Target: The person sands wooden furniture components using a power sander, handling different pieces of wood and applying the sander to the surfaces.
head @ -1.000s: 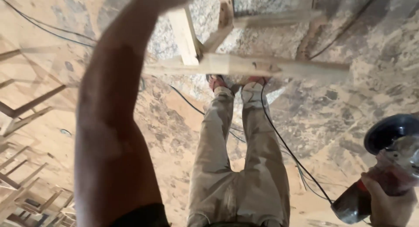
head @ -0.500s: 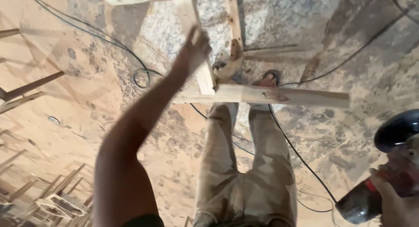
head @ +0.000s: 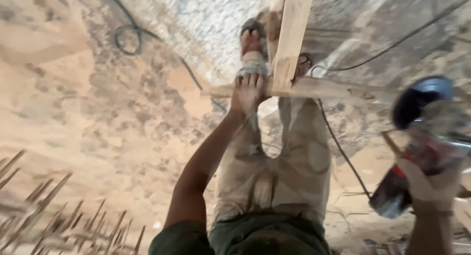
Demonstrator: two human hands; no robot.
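Down at shin height, in front of the feet (head: pixel 252 39): left hand (head: pixel 248 90) closed around a wooden frame (head: pixel 289 49), fingers curled over the cross slat (head: pixel 333 88) right where the long slat (head: pixel 294 19) meets it. Off to the right and nearer the camera, well apart from the wood: right hand (head: pixel 431 186) wrapped tight round the body of a grinder (head: pixel 422 152), disc (head: pixel 422 100) at the top, facing the frame. Too blurred to tell whether the disc is spinning.

Likely trouble from here:
- Fingers on the joint, so a disc brought to that spot could catch them; safer with the grip further along the slat.
- One-handed hold on the grinder, so little control if the disc bites and kicks.
- Frame steadied by one hand only, apparently propped on the floor (head: pixel 122 117); could twist or slip under pressure.
- Cord (head: pixel 338 147) hanging past the trousers (head: pixel 294 161) and the cross slat; could snag on the wood or stray into the disc's path.
- Feet in open sandals just beyond the cross slat, exposed to a dropped frame or tool.
- Loose sticks (head: pixel 49 211) at lower left, a trip risk on a step back.

Frame itself: pale raw timber, thin square-edged slats, long one running away from the camera, cross one rough and splintery at its right end; looks light, and none too stiff.
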